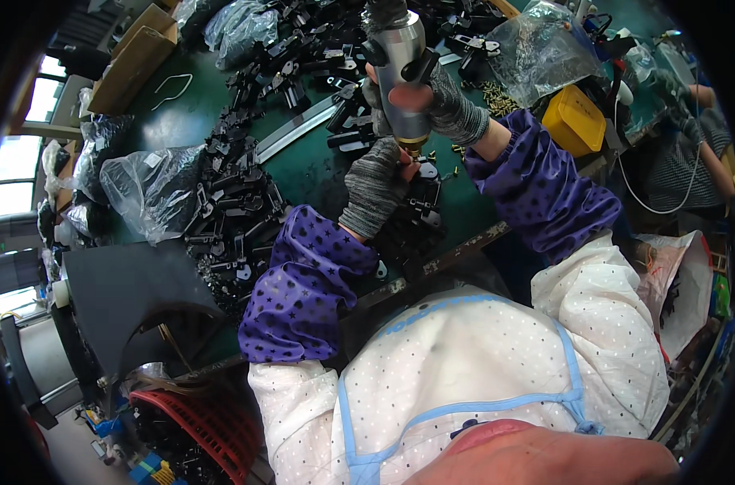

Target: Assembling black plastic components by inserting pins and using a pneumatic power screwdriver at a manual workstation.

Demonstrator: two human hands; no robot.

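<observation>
My right hand (456,107), in a grey knit fingerless glove, is wrapped round a silver power screwdriver (403,85) that stands nearly upright over the table. Its brass-coloured tip (413,148) points down at the fingers of my left hand (374,187), gloved the same way. Those fingers are closed just below the tip; whatever they pinch is mostly hidden. Right beside them lie black metal parts (426,212) with a small silver tab (426,170). A few loose brass-coloured screws lie close by.
Heaps of black parts (236,190) cover much of the green table (303,174). A metal strip (296,129) lies left of the driver. To the right are a pile of screws (497,99), a yellow container (574,121) and a clear bag (541,52). A red basket (210,424) stands below left; another person's arm (713,149) shows far right.
</observation>
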